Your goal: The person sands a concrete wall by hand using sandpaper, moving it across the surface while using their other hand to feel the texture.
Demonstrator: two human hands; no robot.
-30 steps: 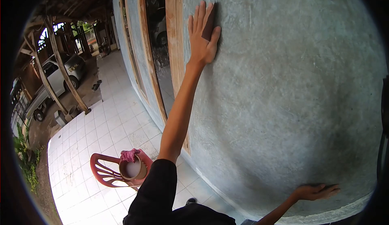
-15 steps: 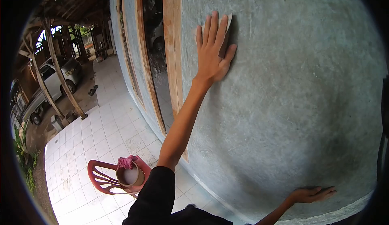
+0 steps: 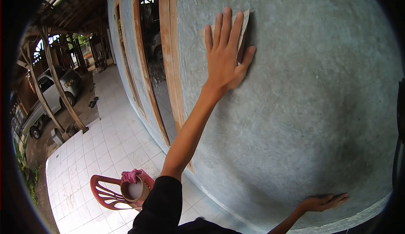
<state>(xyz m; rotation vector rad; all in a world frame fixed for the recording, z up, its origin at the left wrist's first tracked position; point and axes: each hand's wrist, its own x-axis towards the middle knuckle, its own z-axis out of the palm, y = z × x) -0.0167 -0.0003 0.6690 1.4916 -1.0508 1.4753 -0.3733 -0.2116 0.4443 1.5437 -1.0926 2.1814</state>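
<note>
My left hand lies flat on the grey-blue wall, fingers spread, high beside the wooden door frame. Under its palm and fingers is a thin sheet of paper, pressed to the wall, with its edge showing between forefinger and thumb. Low on the right, my right hand is near or against the same wall with fingers stretched out and nothing in it.
A red plastic chair on the white tiled floor holds a bucket of whitish liquid with a pink cloth on its rim. Wooden posts and a silver vehicle stand at the left.
My left hand has moved slightly right across the wall with the sheet, and more of the sheet shows. The view has shifted a little. My right hand has hardly moved.
</note>
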